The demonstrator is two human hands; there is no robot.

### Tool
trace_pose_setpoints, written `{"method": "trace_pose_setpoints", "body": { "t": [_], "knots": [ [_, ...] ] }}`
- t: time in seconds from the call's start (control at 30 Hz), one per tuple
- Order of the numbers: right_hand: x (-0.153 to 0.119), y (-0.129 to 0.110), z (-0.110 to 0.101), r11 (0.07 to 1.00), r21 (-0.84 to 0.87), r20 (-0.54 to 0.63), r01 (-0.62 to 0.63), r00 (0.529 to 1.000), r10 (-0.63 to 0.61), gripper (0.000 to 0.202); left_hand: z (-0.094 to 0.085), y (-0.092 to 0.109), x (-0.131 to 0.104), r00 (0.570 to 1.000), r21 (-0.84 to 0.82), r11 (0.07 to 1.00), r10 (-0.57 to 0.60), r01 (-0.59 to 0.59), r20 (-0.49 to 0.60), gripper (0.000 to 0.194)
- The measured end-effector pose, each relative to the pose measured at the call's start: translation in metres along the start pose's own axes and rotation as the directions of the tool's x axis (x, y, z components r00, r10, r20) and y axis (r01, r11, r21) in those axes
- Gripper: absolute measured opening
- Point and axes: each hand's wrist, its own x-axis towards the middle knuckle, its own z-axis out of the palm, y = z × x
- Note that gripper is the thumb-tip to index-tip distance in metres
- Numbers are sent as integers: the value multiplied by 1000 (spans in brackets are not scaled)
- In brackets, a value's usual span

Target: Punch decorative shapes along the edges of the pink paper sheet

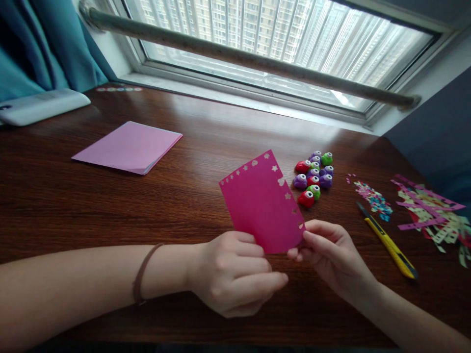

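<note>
A magenta sheet of paper (259,211) is held up in front of me, tilted. Small cut-out shapes, among them stars and hearts, run along its top and right edges. My left hand (235,272) is closed at the sheet's lower left part, which its curled fingers cover; the thumb is mostly hidden. At the lower right corner, my right hand (331,250) pinches the paper between thumb and fingers. Just beyond the right hand stands a cluster of small red, green and purple craft punches (313,179).
Right of the punches lie tiny punched-out paper pieces (373,198), a yellow utility knife (392,249) and a heap of paper strips (434,211). A stack of pink paper (128,147) and a white object (44,107) are on the left. A window with a rail (250,61) borders the table's back.
</note>
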Motion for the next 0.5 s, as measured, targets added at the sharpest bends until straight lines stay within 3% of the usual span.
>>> {"method": "trace_pose_setpoints", "body": {
  "t": [0.07,0.3,0.43,0.5],
  "knots": [
    [2,0,0,996,78,0,-45,999,45,8,-1,1,0,992,72,990,114,-118,59,19],
    [1,-1,1,992,93,-7,-89,996,90,5,-3,3,4,990,205,969,137,-141,33,13],
    [-2,0,-3,986,-161,-46,-32,999,25,19,-2,3,4,988,205,966,153,-156,33,14],
    [-5,1,-6,902,-427,-49,65,994,-95,29,-2,3,2,988,205,966,149,-156,50,15]
  ]
}}
